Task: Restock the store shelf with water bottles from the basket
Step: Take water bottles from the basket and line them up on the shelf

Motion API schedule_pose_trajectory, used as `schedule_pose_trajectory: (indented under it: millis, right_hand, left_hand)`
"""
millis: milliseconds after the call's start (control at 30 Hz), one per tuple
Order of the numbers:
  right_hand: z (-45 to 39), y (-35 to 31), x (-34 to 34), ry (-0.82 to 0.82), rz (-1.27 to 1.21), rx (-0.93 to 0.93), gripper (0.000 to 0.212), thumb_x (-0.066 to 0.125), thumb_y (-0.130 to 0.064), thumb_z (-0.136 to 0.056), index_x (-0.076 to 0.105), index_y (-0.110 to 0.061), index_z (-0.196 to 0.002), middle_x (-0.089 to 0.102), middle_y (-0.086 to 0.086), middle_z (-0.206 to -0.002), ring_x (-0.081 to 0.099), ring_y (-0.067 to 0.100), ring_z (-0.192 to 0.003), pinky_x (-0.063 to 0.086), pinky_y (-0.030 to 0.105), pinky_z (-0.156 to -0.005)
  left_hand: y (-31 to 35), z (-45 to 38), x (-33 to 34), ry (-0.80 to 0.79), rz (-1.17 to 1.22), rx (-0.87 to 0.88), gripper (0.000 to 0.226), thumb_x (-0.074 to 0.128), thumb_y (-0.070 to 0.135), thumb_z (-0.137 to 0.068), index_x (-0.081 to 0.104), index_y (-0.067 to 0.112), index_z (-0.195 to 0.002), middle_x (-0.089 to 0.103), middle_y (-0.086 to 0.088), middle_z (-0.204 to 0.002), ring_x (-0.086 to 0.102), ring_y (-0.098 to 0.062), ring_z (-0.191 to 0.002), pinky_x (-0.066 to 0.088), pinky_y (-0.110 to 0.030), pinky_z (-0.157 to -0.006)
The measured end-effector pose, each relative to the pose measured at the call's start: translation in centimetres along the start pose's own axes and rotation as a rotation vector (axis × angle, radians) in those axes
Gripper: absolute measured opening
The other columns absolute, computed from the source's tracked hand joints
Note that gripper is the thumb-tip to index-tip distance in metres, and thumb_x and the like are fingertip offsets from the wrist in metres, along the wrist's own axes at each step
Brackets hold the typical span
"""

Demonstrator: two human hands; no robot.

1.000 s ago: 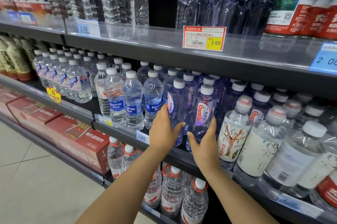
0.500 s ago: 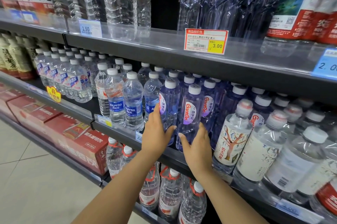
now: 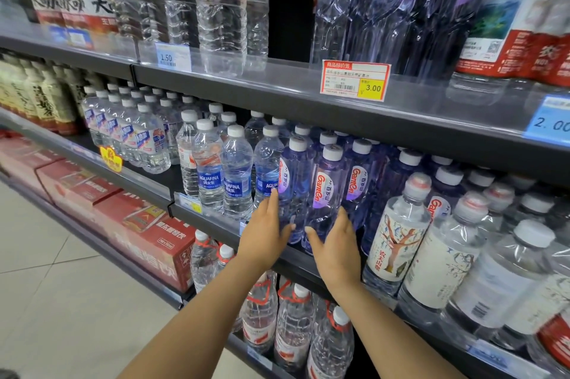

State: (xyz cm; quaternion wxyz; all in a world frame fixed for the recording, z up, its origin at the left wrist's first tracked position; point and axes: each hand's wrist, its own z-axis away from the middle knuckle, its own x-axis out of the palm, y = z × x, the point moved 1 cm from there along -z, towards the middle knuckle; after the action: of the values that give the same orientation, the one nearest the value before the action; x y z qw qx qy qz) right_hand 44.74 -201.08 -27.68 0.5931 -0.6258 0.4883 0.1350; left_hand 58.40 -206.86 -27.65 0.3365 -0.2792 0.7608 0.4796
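Note:
Two purple-tinted water bottles with white caps stand side by side at the front of the middle shelf [image 3: 296, 260]. My left hand [image 3: 265, 239] lies with straight fingers along the left side of the left purple bottle [image 3: 296, 181], thumb across its front. My right hand [image 3: 337, 252] presses the lower right side of the right purple bottle [image 3: 327, 193], thumb on its front. More bottles of the same kind fill the rows behind them. No basket is in view.
Blue-labelled Aquafina bottles [image 3: 237, 175] stand directly left of the purple ones, and tree-labelled bottles [image 3: 398, 239] directly right. The upper shelf edge [image 3: 277, 91] with a 3.00 price tag [image 3: 354, 80] hangs close above. Red cartons [image 3: 148, 224] and clear bottles [image 3: 293, 326] sit below.
Both hands have moved the two purple bottles left, up against the Aquafina row. My fingers, wrapped round the bottles before, now lie straighter against their sides.

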Motion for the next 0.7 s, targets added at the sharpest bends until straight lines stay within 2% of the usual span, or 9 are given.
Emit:
schedule_pose_trajectory:
  millis: [133,267,367,500,600,700]
  right_hand:
    - [2.5,0.3,-1.2,-0.098,0.123,-0.086,0.089,0.049,-0.053,-0.091,0.003,-0.006,-0.151,0.030,0.013,-0.151,0.031,0.027,-0.138,0.035,0.033,-0.107]
    - [6.0,-0.3,-2.4,-0.180,0.131,-0.275,0.078,0.043,-0.056,-0.092,0.015,-0.010,-0.150,0.023,0.008,-0.155,0.019,0.022,-0.143,0.020,0.033,-0.117]
    - [8.8,-2.0,-2.1,-0.223,0.095,-0.392,0.070,0.046,-0.052,-0.093,0.027,-0.014,-0.147,0.029,0.006,-0.152,0.023,0.021,-0.141,0.021,0.035,-0.116]
    - [13.5,-5.7,0.7,-0.321,0.007,-0.507,0.065,0.054,-0.045,-0.091,0.036,-0.011,-0.143,0.037,0.009,-0.148,0.031,0.026,-0.137,0.023,0.035,-0.113]
    - [18.1,-8.5,4.2,-0.423,-0.043,-0.600,0.059,0.060,-0.041,-0.087,0.049,-0.003,-0.132,0.052,0.016,-0.132,0.046,0.034,-0.124,0.035,0.039,-0.103]
    - [23.6,-11.1,7.9,-0.532,-0.081,-0.710,0.071,0.042,-0.055,-0.085,0.045,-0.006,-0.137,0.048,0.014,-0.136,0.041,0.032,-0.128,0.030,0.036,-0.106]
  left_hand:
    - [-0.4,3.8,-3.1,0.055,-0.199,0.131,0.071,0.048,0.048,-0.095,0.024,0.011,-0.150,0.039,-0.008,-0.148,0.041,-0.026,-0.132,0.038,-0.037,-0.105]
    - [-1.9,9.1,-6.4,0.124,-0.257,0.244,0.065,0.043,0.050,-0.090,0.046,0.007,-0.138,0.052,-0.013,-0.135,0.055,-0.032,-0.115,0.049,-0.044,-0.094]
    - [-4.0,14.7,-8.9,0.154,-0.301,0.232,0.060,0.044,0.049,-0.092,0.050,0.006,-0.134,0.055,-0.012,-0.132,0.055,-0.029,-0.114,0.050,-0.041,-0.093]
    - [-7.8,23.3,-11.5,0.187,-0.365,0.097,0.056,0.047,0.047,-0.091,0.052,0.007,-0.130,0.059,-0.011,-0.127,0.058,-0.029,-0.110,0.052,-0.038,-0.089]
    - [-11.1,30.3,-13.2,0.192,-0.413,-0.088,0.057,0.044,0.050,-0.091,0.055,0.008,-0.129,0.060,-0.011,-0.126,0.059,-0.029,-0.111,0.052,-0.039,-0.089]
    - [-14.1,37.6,-15.0,0.191,-0.425,-0.288,0.059,0.047,0.049,-0.087,0.058,0.006,-0.127,0.061,-0.011,-0.125,0.058,-0.028,-0.112,0.050,-0.038,-0.092]
